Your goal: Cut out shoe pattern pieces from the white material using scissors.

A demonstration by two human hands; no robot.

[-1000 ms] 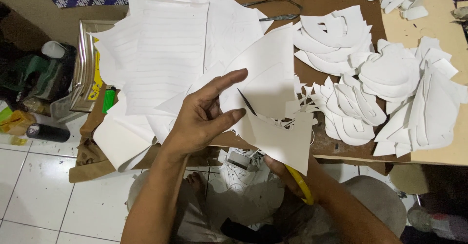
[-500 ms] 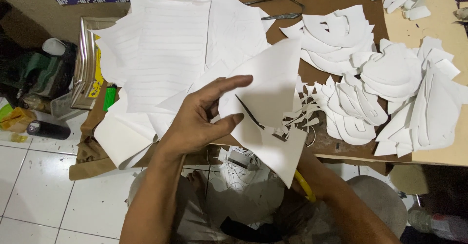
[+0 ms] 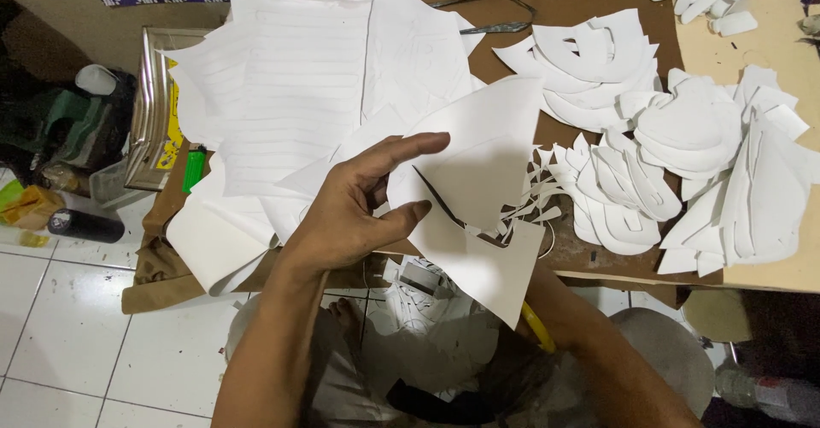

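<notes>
White sheet being cut at the bench edge.
The sheet (image 3: 478, 180) is gripped by the left hand (image 3: 350, 214), thumb and fingers (image 3: 410, 148) pinching its edge above the bench (image 3: 769, 61). The right hand is hidden beneath it, grip not discernible; scissor blades (image 3: 436, 196) show through the slit. Cut shapes (image 3: 683, 129) are piled nearby.

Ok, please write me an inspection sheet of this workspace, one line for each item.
Surface: brown table, mostly covered with paper.
Job's things: white sheet, partly cut; scissors with yellow handle under it.
Clutter: lined sheets; cut white shapes; thin offcuts; green lighter.
Grippers: left hand pinches the sheet; right hand hidden under it.
Cables: nothing seen.
Surroundings: white tiled floor; black can.
</notes>
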